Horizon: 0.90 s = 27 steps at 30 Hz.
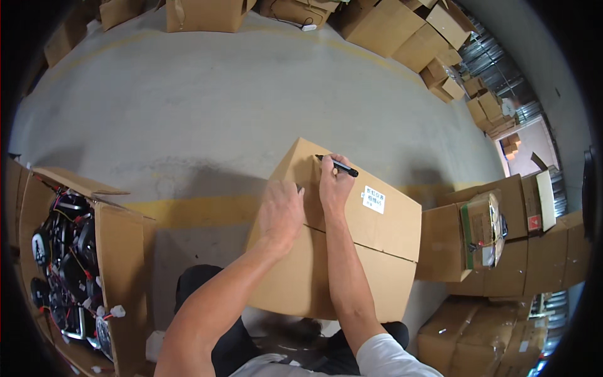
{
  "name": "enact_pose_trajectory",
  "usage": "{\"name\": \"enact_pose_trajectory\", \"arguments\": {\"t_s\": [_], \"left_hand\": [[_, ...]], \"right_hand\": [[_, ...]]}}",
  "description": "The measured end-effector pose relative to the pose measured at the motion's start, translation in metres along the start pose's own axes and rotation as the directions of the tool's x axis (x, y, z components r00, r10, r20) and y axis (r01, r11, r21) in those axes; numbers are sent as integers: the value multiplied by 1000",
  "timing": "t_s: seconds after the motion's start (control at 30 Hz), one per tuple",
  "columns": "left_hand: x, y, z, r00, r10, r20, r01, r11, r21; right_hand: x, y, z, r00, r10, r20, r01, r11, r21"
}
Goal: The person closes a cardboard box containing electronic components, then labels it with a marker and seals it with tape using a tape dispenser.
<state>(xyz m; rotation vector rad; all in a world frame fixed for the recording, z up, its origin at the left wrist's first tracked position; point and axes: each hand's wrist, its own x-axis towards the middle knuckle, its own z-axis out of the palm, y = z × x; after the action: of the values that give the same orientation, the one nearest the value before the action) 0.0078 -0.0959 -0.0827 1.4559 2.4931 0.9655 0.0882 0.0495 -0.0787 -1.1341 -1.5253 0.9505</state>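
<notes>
A closed brown cardboard box sits in front of me on the concrete floor, with a small white label on its top flap. My right hand grips a black marker, its tip touching the box's top near the far corner. My left hand lies flat on the box's left top flap, fingers loosely curled, holding nothing. Both forearms reach in from the lower edge.
An open carton of black parts with red wires stands at my left. Stacked cartons crowd the right side, one carrying a plastic-wrapped bundle. More boxes line the far wall. A yellow floor stripe runs behind the box.
</notes>
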Motion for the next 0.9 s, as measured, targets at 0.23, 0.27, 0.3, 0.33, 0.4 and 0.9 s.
{"name": "enact_pose_trajectory", "arguments": {"t_s": [0.23,0.27,0.3,0.33,0.4,0.9], "left_hand": [[0,3,-6,998,-31,60,32,999,-21],[1,3,-8,990,-44,137,48,998,-32],[3,4,-10,975,-55,213,65,997,-41],[3,6,-10,975,-52,217,62,997,-41],[3,7,-10,975,-68,213,79,996,-47],[1,25,-7,977,-70,201,79,996,-39]], "right_hand": [[3,8,3,997,-70,38,72,996,-54],[4,10,2,996,-80,47,83,994,-65],[5,12,1,994,-91,56,95,993,-76],[5,14,-2,995,-89,52,92,993,-78],[4,17,-3,993,-99,66,107,986,-131],[7,13,-20,999,-50,-2,49,992,-114]]}}
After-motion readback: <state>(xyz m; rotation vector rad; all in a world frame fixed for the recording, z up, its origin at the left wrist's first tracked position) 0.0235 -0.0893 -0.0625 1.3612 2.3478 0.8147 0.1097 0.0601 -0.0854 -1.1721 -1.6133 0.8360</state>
